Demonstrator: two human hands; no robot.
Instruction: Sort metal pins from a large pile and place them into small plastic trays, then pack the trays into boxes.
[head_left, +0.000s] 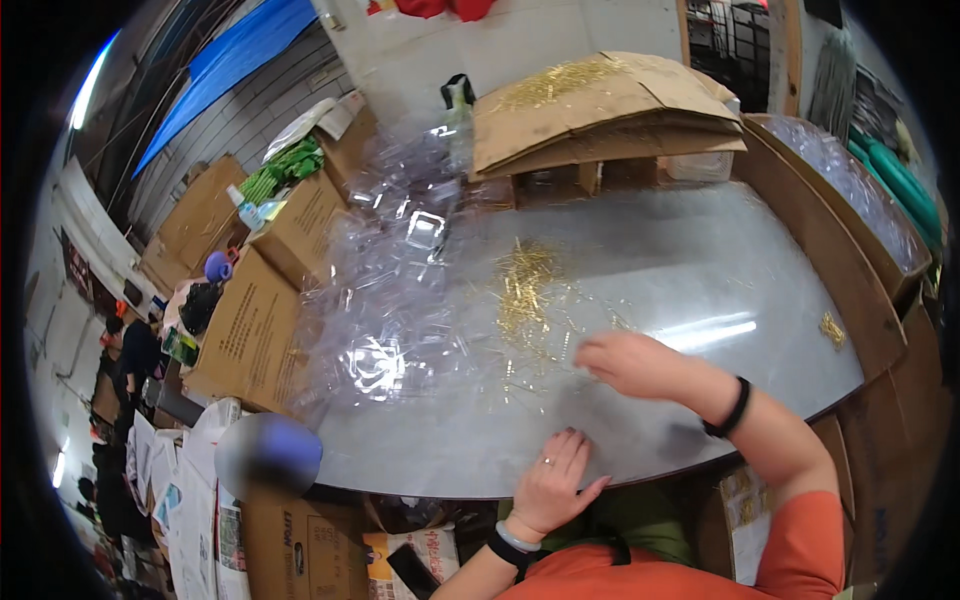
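My left hand [555, 482] rests at the near edge of the grey tabletop [660, 440], its fingers stretched out and holding nothing visible. Over the middle of the table, my right hand [635, 362] has its fingers curled together; whatever may be in them is hidden. Just beyond and left of it lies a loose pile of thin gold metal pieces [525, 290], like pins or small wires, with strays scattered toward me. A broad heap of clear plastic pieces [400, 270], shaped like small boxes or trays, covers the table's left side.
Flattened cardboard [600, 110] at the back carries more gold pieces over open compartments. A small gold cluster [832, 330] lies far right. A cardboard wall [820, 230] borders the right side. Cartons [250, 335] line the left; a blurred purple rounded object [290, 455] is near left.
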